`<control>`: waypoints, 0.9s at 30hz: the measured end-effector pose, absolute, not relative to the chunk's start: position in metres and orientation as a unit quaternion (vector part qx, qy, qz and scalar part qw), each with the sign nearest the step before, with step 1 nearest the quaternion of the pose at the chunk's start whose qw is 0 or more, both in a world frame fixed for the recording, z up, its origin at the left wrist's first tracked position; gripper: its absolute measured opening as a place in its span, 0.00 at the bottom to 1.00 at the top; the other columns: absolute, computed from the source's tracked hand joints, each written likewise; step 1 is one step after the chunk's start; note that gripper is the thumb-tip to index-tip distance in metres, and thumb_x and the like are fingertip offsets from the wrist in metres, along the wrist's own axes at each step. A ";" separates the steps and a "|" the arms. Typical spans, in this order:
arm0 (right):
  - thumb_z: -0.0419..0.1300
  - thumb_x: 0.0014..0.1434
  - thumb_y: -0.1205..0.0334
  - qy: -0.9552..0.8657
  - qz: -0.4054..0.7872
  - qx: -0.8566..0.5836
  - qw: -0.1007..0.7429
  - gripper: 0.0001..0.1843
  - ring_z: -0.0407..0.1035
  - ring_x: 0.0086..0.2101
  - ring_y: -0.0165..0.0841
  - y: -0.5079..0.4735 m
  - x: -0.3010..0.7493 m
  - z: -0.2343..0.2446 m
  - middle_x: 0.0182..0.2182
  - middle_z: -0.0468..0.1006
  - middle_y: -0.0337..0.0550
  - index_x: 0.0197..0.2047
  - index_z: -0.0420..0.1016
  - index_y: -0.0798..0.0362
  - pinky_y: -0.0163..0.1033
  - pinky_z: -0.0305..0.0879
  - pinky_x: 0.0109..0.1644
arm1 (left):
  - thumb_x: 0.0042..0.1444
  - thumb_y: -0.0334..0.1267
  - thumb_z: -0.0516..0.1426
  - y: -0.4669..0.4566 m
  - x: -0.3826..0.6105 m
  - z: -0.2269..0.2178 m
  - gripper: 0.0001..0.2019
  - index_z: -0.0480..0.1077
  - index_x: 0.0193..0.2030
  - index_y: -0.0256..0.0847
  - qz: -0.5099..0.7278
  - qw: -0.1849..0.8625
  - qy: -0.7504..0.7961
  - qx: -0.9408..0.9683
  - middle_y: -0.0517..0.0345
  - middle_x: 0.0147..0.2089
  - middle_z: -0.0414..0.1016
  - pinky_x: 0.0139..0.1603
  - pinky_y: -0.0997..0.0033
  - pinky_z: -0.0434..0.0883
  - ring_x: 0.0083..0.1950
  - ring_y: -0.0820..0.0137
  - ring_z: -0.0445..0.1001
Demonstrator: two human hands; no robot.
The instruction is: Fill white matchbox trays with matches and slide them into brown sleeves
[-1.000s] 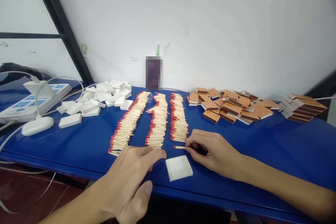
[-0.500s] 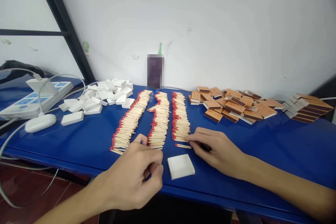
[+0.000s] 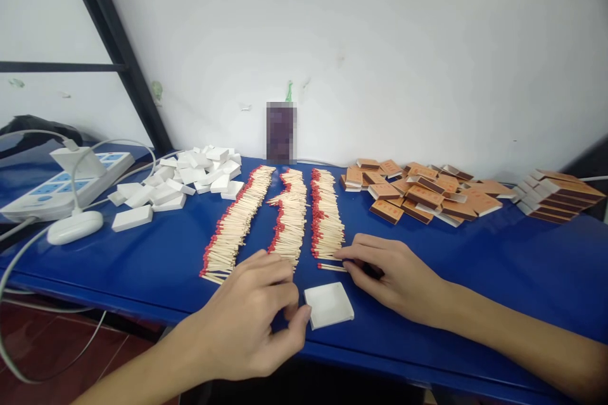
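Note:
An inner matchbox tray point(image 3: 329, 305), white and shallow, lies near the desk's front edge. Just left of it hovers my left hand point(image 3: 261, 316), fingers loosely curled, thumb apart and close to the tray's left edge, nothing seen in it. At the near end of the rightmost row of red-tipped matchsticks point(image 3: 327, 221), my right hand point(image 3: 389, 272) has its index finger and thumb closed around the ends of a few matchsticks point(image 3: 331, 267). A middle row point(image 3: 291, 221) and a left row point(image 3: 237, 221) of matchsticks run toward the wall; my left hand partly covers their near ends.
White matchbox trays point(image 3: 190, 174) are heaped at the back left, beside a power strip point(image 3: 71, 183) with cables. Orange-brown matchbox sleeves point(image 3: 422, 190) lie piled at the back right, near a neat stack of matchboxes point(image 3: 560, 196). A pixelated dark rectangle point(image 3: 281, 133) leans at the wall.
My left hand has shifted right toward the tray, and its thumb has moved away from the fingers. My right hand stays almost where it was at the matchsticks.

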State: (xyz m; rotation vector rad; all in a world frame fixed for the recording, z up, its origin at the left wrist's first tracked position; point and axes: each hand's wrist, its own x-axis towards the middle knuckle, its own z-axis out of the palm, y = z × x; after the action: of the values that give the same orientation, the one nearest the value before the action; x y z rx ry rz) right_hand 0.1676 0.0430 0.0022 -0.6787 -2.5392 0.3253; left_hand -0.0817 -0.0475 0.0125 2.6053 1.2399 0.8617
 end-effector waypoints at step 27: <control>0.53 0.67 0.69 -0.935 0.123 -0.240 0.232 0.14 0.69 0.30 0.31 0.044 0.169 0.002 0.32 0.75 0.43 0.48 0.79 0.54 0.35 0.63 0.32 | 0.59 0.48 0.59 -0.048 -0.078 0.004 0.15 0.71 0.50 0.44 0.200 -0.011 0.466 0.862 0.57 0.42 0.81 0.36 0.60 0.74 0.37 0.59 0.81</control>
State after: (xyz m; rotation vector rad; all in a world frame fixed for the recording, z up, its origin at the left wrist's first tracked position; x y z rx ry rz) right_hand 0.1690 0.0444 0.0015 -0.6594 -2.5684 0.3387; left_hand -0.0778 -0.0477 0.0037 2.7265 1.4731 0.6320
